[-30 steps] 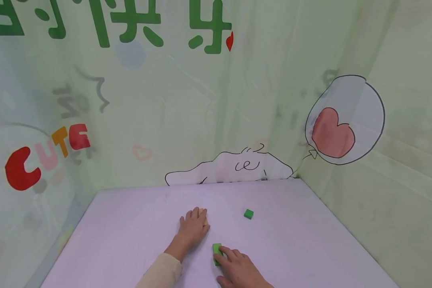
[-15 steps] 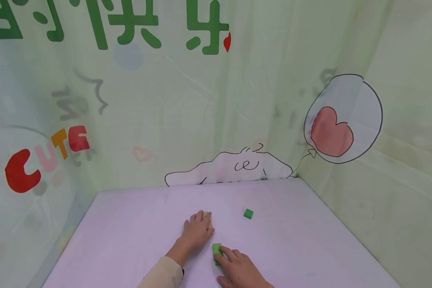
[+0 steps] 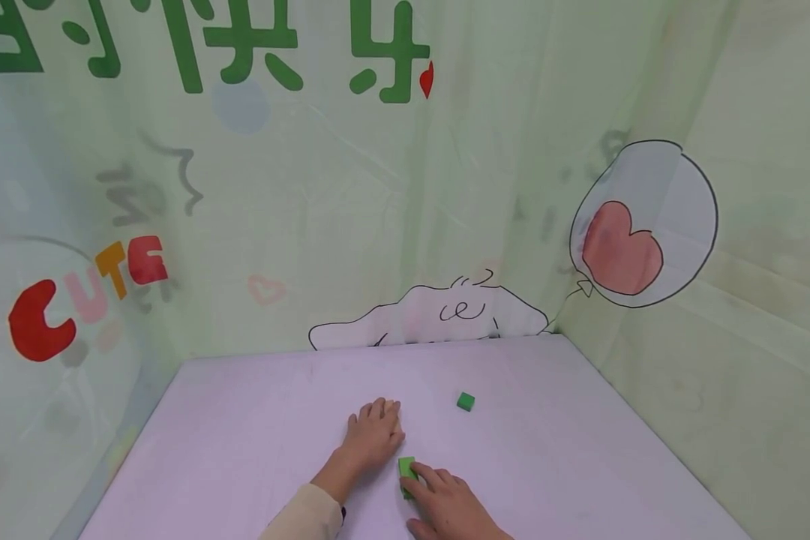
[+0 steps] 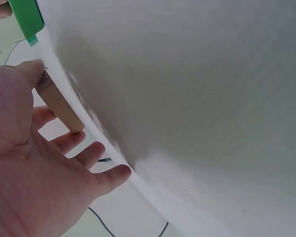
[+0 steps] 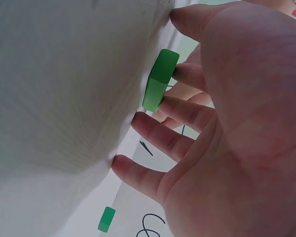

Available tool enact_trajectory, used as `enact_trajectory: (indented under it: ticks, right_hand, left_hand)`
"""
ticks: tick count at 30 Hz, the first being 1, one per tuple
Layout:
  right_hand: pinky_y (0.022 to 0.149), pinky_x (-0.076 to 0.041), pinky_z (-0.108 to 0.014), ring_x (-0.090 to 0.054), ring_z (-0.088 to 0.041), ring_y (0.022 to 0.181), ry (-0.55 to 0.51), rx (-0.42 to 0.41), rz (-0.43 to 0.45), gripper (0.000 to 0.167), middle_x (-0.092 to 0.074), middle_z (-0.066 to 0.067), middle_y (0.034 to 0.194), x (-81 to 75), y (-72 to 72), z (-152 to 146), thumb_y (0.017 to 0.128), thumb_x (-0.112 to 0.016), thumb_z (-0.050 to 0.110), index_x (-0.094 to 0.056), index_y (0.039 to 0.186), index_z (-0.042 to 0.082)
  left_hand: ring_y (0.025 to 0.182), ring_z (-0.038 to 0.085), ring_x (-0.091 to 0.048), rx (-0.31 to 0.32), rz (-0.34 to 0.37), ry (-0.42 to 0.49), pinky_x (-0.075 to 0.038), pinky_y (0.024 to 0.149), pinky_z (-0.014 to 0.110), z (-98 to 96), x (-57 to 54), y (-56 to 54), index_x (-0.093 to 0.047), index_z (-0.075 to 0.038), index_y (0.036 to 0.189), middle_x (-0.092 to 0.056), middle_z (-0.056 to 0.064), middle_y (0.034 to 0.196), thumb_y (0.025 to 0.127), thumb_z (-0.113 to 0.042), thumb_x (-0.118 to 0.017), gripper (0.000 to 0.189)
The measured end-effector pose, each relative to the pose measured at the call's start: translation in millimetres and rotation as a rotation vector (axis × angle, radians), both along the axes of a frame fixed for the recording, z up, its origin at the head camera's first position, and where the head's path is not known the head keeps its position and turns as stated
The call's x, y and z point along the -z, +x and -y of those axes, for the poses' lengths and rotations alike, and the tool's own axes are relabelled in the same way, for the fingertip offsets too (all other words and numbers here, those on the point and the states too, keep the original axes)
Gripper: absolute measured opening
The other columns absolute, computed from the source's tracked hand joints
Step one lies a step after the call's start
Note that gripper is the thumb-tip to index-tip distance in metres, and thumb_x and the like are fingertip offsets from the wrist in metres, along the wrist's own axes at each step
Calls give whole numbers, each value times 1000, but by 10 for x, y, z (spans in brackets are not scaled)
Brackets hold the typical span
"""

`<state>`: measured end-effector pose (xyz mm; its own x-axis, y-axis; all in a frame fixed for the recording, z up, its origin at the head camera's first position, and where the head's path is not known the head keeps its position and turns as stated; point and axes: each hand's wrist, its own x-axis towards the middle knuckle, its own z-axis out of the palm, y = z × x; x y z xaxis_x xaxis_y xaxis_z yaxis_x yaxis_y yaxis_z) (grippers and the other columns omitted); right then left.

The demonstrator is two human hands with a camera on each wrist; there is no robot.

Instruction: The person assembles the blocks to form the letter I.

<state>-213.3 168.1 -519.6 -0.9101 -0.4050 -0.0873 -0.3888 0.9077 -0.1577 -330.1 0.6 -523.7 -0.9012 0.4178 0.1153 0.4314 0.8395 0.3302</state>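
My left hand (image 3: pixel 373 435) pinches a plain wooden block (image 4: pixel 61 106) low over the table, thumb at one end and fingertips at the other. In the head view the hand covers most of this block. Nearer the front, a light green rectangular block (image 3: pixel 407 466) lies on the table. My right hand (image 3: pixel 452 506) rests beside it, two extended fingertips touching the green block, as the right wrist view also shows. Its thumb stands apart from the block, down at the table surface. The wooden block is just beyond the green one.
A small dark green cube (image 3: pixel 466 402) sits on the table farther back, to the right of both hands. The pale lilac tabletop (image 3: pixel 256 420) ends at a printed curtain (image 3: pixel 277 187) behind and on both sides.
My left hand has slid right and slightly toward me with the wooden block, closer to the light green block. My right hand, the green block and the cube have stayed put.
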Motion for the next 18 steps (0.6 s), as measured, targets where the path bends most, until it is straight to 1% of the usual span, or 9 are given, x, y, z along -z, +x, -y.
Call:
enact_trajectory:
  ticks: [4,10,18]
  right_hand:
    - [103,-51,-54,-58,-27,129,-5,-7,-5,58,-54,-4,152,7,-4,-4,95,-67,56,-57,146,29]
    - [99,-53,-53,-59,-26,126,-5,-29,-48,56,-55,-4,150,11,-11,-21,95,-68,54,-59,144,28]
    - [102,-51,-53,-58,-26,127,0,0,14,58,-54,-2,151,-18,-18,6,95,-67,56,-57,145,31]
  left_hand:
    - [140,43,-46,15,-8,0,-38,110,67,-10,-17,31,-51,-11,152,-46,21,155,103,-32,-54,53]
    - [141,41,-46,38,-9,-35,-39,112,65,-58,-8,66,-49,-14,154,-46,19,156,104,-36,-55,55]
    - [144,40,-43,83,31,-77,-38,114,65,-93,-2,121,-44,-18,157,-42,16,160,106,-41,-53,57]
